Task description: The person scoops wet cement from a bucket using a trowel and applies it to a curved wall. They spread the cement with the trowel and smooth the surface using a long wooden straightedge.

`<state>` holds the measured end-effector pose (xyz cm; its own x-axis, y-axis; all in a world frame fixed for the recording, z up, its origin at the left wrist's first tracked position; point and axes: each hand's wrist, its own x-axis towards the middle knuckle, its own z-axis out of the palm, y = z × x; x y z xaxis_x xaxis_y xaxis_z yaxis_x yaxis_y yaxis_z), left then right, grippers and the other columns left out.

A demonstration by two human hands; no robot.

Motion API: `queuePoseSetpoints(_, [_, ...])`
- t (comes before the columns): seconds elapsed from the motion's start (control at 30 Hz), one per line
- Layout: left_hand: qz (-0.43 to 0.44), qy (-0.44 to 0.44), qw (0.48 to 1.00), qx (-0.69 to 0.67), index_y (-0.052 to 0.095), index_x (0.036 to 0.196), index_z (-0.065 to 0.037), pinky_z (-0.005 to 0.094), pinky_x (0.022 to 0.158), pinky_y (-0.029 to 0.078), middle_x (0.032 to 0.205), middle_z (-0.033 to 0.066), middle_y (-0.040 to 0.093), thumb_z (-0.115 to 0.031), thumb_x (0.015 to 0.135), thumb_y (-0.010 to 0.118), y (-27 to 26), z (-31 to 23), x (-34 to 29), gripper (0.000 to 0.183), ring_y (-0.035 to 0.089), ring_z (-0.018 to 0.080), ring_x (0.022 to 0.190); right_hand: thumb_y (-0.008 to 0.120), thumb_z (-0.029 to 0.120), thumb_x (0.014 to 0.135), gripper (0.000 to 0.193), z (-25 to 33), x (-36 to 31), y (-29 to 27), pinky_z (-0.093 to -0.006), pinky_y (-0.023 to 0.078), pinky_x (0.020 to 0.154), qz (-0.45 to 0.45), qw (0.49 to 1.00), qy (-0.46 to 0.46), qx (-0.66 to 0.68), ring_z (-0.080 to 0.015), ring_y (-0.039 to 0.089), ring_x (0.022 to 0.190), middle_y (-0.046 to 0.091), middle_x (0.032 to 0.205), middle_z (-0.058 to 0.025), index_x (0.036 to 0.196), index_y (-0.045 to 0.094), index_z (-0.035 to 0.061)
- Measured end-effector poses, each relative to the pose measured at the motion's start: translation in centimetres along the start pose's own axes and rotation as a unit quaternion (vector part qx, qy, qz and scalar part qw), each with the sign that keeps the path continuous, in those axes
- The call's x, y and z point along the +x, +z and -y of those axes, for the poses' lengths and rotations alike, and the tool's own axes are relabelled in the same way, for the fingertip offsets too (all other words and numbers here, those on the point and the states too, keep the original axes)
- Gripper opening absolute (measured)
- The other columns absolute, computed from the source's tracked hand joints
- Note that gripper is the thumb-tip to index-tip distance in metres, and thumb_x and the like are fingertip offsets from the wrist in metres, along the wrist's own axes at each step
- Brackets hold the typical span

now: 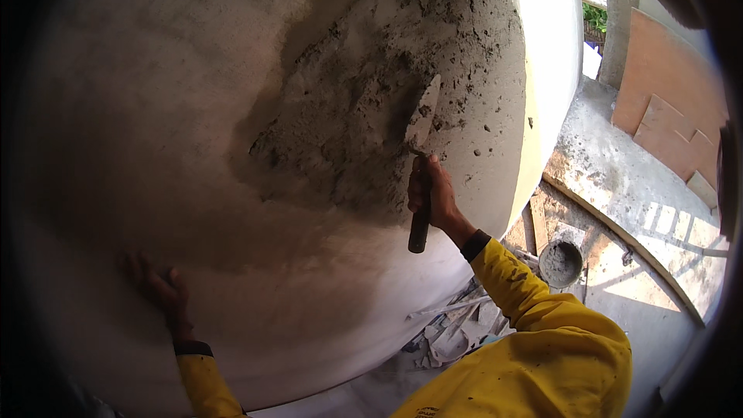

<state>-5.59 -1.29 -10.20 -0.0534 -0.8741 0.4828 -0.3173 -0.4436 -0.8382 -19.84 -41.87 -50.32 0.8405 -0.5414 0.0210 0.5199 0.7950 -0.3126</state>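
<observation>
In the right hand [432, 190], grips a trowel [424, 112] by its dark handle [419, 234], with the blade pointing upward over the lower right of a rough grey mortar patch [348, 101]. Impossible to make out from this angle whether touching the patch or just clear of it. Carries small clods on the blade: could shed them through a sharp tilt or a flick of the wrist. Could also gouge the soft-looking mortar by pressing too steeply with the edge, or tear out lumps by dragging across the coarse, pitted part.

Lower left, well apart from the trowel, reaches to the pale curved wall [255, 325] with the left hand [159, 286], apparently flat with fingers extended, and with no tool visible there. Could slip on that smooth face by leaning too heavily, and so jerk the blade off line.

Along the ragged left edge of the patch, could crack or peel through uneven thickness or weak bonding. To the right, among scattered crumbs on a smoother band, could score grooves by trapping grit under steel.

Farther out, below the wall, could stumble on loose scraps [457, 333] or knock the round pail [544, 272] through a careless step.
</observation>
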Motion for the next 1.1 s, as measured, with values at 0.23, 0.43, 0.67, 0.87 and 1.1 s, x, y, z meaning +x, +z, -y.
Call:
queuePoseSetpoints(0.23, [0.01,-0.002,1.0,0.005,0.035,0.157,-0.009,0.0617,0.122,0.025,0.164,0.0234,0.031,-0.049,0.107,0.039,0.5,-0.1,-0.9,0.064,0.03,0.0474,0.151,0.046,0.048,0.109,0.044,-3.8,-2.6,10.2,-0.0391,0.051,0.054,0.151,0.936,-0.037,-0.314,-0.027,0.065,0.06,0.063,0.075,-0.0134,0.115,0.053,0.0047])
queuePoseSetpoints(0.43, [0.003,-0.009,1.0,-0.001,0.034,0.158,-0.009,0.0618,0.122,0.023,0.163,0.0232,0.032,-0.05,0.107,0.038,0.3,0.3,-0.5,0.066,0.029,0.047,0.151,0.062,0.036,0.101,0.043,-1.1,-2.0,1.6,-0.0472,0.053,0.062,0.143,0.732,-0.192,-0.638,-0.0418,0.067,0.071,0.069,0.09,-0.0217,0.128,0.056,0.0035])
queuePoseSetpoints(0.67, [0.007,-0.005,1.0,-0.011,0.033,0.159,-0.011,0.0616,0.123,0.023,0.164,0.0212,0.032,-0.047,0.107,0.038,0.9,0.1,-0.5,0.063,0.028,0.0467,0.152,0.069,0.025,0.097,0.023,11.4,5.0,-2.6,-0.0409,0.047,0.05,0.103,0.527,-0.37,-0.758,-0.028,0.063,0.058,0.068,0.079,-0.0105,0.11,0.06,0.0073])
queuePoseSetpoints(0.87, [0.005,0.002,1.0,-0.007,0.032,0.158,-0.011,0.0621,0.122,0.024,0.164,0.0227,0.032,-0.045,0.108,0.039,0.4,-0.1,-0.3,0.061,0.03,0.0478,0.151,0.056,0.031,0.107,0.027,16.2,6.6,-1.0,-0.0429,0.049,0.056,-0.041,0.635,-0.298,-0.712,-0.0294,0.064,0.057,0.065,0.069,-0.0166,0.113,0.059,0.0043])
queuePoseSetpoints(1.1, [0.01,-0.003,1.0,0.003,0.035,0.156,-0.01,0.0623,0.122,0.025,0.163,0.0242,0.032,-0.044,0.108,0.039,0.0,0.0,-0.2,0.059,0.03,0.0483,0.15,0.044,0.052,0.109,0.044,5.2,-0.4,-1.6,-0.0241,0.042,0.042,-0.001,0.921,-0.072,-0.382,-0.0053,0.045,0.048,0.046,0.065,0.0048,0.103,0.053,0.0098])
